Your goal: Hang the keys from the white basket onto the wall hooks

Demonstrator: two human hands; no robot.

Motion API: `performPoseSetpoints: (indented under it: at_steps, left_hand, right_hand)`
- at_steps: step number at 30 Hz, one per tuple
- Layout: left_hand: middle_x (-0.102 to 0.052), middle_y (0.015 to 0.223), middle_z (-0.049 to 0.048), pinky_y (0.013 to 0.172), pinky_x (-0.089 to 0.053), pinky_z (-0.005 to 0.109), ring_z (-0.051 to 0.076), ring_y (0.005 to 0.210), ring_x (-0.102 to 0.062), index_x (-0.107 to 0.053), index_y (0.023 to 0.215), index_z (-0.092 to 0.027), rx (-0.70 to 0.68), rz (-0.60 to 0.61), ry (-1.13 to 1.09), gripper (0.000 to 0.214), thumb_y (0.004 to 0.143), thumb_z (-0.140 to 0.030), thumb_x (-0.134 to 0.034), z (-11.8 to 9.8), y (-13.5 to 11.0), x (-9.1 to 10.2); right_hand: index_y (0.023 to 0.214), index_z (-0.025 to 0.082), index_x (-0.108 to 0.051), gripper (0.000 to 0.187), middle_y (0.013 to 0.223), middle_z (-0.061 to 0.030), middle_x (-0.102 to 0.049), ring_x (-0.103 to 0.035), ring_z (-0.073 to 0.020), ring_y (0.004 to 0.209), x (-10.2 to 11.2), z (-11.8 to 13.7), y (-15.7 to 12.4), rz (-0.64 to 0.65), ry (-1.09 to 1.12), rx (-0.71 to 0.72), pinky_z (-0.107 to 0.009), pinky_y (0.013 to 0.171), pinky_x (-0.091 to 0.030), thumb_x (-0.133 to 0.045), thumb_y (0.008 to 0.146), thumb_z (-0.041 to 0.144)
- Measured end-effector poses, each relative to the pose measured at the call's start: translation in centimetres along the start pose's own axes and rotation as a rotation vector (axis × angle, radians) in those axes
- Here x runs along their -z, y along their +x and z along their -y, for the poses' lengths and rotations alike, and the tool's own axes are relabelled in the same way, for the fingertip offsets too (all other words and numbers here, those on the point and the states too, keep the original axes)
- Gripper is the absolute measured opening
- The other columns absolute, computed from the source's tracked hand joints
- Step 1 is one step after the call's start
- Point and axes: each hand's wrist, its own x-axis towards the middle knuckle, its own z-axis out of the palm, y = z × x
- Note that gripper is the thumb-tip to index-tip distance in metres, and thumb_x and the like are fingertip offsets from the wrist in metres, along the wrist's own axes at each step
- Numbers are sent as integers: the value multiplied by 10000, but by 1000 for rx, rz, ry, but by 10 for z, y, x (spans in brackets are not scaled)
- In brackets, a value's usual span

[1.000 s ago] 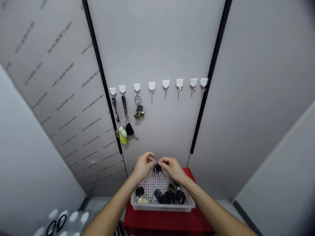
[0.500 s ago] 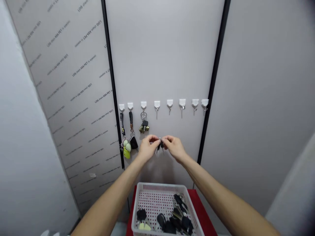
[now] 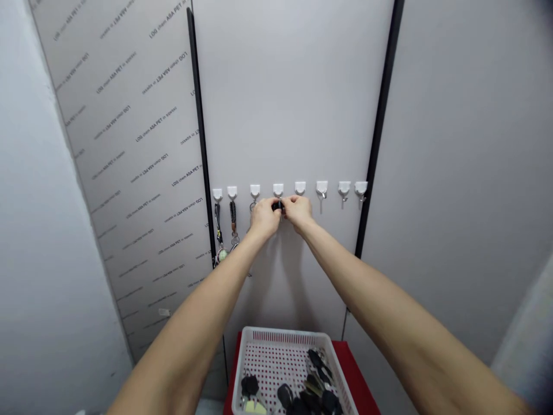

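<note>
My left hand and my right hand meet just below the fourth white hook from the left. Between their pinched fingertips is a small bunch of keys, its black part showing. Fingers cover the lower end of that hook, so I cannot tell whether the key ring touches it. Keys on a braided black strap hang from the second hook. On the first hook hangs a dark cord with a pale green charm. My left hand hides most of what hangs on the third hook.
More white hooks continue to the right along the pale panel. Below, a white perforated basket holds several black keys and stands on a red surface. Black strips run down both panel sides.
Both hands have risen with the bunch of keys, from below the hooks up to the fourth hook. My left hand now covers the keys on the third hook. The view has shifted slightly.
</note>
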Motion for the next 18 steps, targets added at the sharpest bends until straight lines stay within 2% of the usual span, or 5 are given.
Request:
performPoseSetpoints:
  at_steps: [4, 9, 11, 15, 18]
  left_hand:
    - [-557, 877, 34, 749, -363, 248, 127, 797, -487, -523, 885, -171, 25, 40, 32, 299, 604, -114, -435, 7, -7, -3]
    - [-541, 913, 35, 772, -354, 228, 115, 821, -475, -501, 919, -155, -79, -42, -1, 321, 612, -103, -423, 8, -10, -4]
    - [-540, 912, 28, 773, -354, 229, 114, 819, -476, -501, 916, -164, -83, -49, 7, 322, 612, -99, -419, 8, -7, -6]
    - [-549, 880, 30, 748, -368, 251, 127, 787, -486, -512, 892, -168, -4, 25, 32, 310, 604, -98, -420, 11, -4, -9]
    - [-527, 915, 41, 760, -357, 255, 129, 813, -470, -486, 923, -155, -40, 8, 10, 328, 609, -96, -410, 16, -22, -7]
  right_hand:
    - [555, 129, -554, 196, 511, -28, -550, -494, -118, 511, -2, -5, -3, -2, -56, -50, -220, 502, -373, -425, 579, 275]
    - [614, 135, -562, 222, 577, -18, -566, -495, -106, 549, 7, 2, -6, -36, -33, 107, -204, 532, -371, -398, 603, 285]
    - [605, 133, -561, 218, 565, -18, -563, -495, -109, 550, 7, 3, -4, -39, -50, 75, -206, 533, -370, -399, 600, 278]
    - [587, 130, -558, 210, 550, -20, -556, -494, -113, 546, 2, -4, 0, 25, -78, -14, -213, 535, -370, -407, 598, 276]
    - [653, 139, -559, 215, 586, -13, -561, -493, -102, 556, 2, -16, -8, 62, -37, -11, -214, 552, -373, -397, 612, 275]
